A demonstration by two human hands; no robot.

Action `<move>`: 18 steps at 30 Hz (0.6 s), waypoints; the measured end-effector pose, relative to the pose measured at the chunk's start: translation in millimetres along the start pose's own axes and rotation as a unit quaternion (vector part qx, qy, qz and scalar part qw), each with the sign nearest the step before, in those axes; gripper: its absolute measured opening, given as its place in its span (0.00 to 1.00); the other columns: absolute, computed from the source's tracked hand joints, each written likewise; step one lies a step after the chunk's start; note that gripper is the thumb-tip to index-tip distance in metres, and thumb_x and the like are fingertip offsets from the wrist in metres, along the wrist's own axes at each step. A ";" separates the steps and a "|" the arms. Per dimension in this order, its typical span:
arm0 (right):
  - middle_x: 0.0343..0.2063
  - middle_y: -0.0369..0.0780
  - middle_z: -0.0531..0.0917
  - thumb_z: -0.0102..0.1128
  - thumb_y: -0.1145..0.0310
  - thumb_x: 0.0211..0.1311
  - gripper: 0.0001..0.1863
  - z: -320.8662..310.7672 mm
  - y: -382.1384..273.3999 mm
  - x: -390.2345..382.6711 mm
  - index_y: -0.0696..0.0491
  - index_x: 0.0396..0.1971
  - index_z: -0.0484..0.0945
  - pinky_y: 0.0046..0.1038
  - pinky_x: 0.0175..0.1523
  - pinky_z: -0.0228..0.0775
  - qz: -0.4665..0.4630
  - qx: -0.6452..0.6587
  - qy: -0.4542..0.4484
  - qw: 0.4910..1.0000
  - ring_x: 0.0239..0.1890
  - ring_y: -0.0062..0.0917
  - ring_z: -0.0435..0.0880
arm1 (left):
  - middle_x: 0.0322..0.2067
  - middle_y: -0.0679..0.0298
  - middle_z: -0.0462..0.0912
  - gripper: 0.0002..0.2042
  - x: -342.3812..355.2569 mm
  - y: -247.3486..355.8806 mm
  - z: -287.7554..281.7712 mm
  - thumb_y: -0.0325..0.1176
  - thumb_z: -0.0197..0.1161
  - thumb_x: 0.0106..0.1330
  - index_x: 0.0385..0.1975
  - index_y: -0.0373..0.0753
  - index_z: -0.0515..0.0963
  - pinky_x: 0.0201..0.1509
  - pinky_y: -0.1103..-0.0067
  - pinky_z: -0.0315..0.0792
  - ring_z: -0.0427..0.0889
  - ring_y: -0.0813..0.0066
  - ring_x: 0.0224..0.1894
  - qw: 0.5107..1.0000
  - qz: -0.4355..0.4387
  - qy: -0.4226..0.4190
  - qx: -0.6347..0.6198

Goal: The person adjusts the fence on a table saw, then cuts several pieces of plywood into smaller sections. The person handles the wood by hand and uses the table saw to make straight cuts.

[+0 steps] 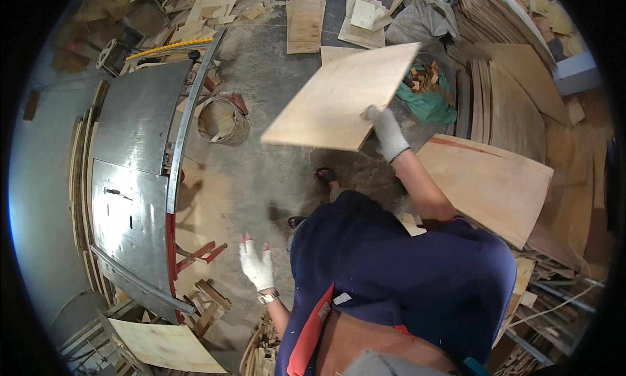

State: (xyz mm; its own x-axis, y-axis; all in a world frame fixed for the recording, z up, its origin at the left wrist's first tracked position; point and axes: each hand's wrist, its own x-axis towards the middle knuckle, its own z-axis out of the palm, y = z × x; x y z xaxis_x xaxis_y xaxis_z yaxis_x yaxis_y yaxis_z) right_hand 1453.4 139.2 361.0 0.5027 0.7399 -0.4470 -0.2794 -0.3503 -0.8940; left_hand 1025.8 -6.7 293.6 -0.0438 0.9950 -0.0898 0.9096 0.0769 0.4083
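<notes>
A pale plywood board [342, 96] is held out in front of me by my right hand [389, 133], which wears a white knit glove. The fingers of that hand close on the board's near right edge, and the board hangs tilted above the floor. My left hand [257, 265], in a white fingerless glove with a watch at the wrist, is down at my left side. Its fingers are spread and it holds nothing. To the right, another plywood sheet [486, 184] with a reddish streak along its far edge lies beside my right arm.
A metal-topped table saw [134, 122] with a long steel rail [189, 122] stands on my left. Ahead are a round bucket [223, 120], plywood pieces [305, 24] on the floor and a green sack [430, 102] of offcuts. Stacked sheets [515, 102] lean at the right.
</notes>
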 end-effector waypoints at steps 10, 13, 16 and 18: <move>0.31 0.41 0.76 0.56 0.63 0.62 0.13 -80.2 -32.2 253.3 0.54 0.41 0.71 0.38 0.33 0.75 0.024 0.228 -0.008 0.973 0.27 0.34 0.78 | 0.66 0.56 0.68 0.30 70.7 147.8 35.4 0.34 0.69 0.57 0.63 0.43 0.71 0.62 0.66 0.69 0.73 0.54 0.61 0.999 0.053 -0.002 -0.003; 0.35 0.45 0.76 0.51 0.58 0.68 0.15 -63.5 58.3 305.9 0.51 0.47 0.68 0.43 0.33 0.75 0.194 0.192 -0.108 0.956 0.29 0.43 0.78 | 0.66 0.56 0.68 0.30 61.6 154.4 35.8 0.35 0.68 0.58 0.63 0.43 0.71 0.62 0.66 0.68 0.73 0.53 0.61 0.999 0.042 0.024 0.022; 0.40 0.49 0.77 0.47 0.55 0.71 0.17 -26.0 159.4 286.4 0.49 0.52 0.66 0.47 0.34 0.76 0.335 0.072 -0.197 0.919 0.34 0.54 0.80 | 0.65 0.56 0.69 0.29 38.3 136.6 35.4 0.36 0.68 0.58 0.62 0.42 0.72 0.62 0.65 0.68 0.73 0.53 0.61 0.999 -0.040 0.018 0.004; 0.20 0.44 0.76 0.51 0.65 0.67 0.10 11.0 225.4 223.9 0.56 0.32 0.74 0.35 0.23 0.70 0.340 0.044 -0.267 0.901 0.18 0.35 0.76 | 0.65 0.55 0.69 0.28 16.0 112.3 33.5 0.36 0.67 0.59 0.61 0.42 0.73 0.62 0.65 0.69 0.74 0.53 0.60 0.996 -0.082 0.029 -0.001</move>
State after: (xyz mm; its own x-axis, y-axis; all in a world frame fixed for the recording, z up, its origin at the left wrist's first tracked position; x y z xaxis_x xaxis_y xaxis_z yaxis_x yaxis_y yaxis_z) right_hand 1494.0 232.3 59.7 -0.2680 0.5507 -0.7905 -0.4502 -0.7970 -0.4026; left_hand 1141.1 15.7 307.7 -0.2155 0.9710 -0.1038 0.8878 0.2391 0.3933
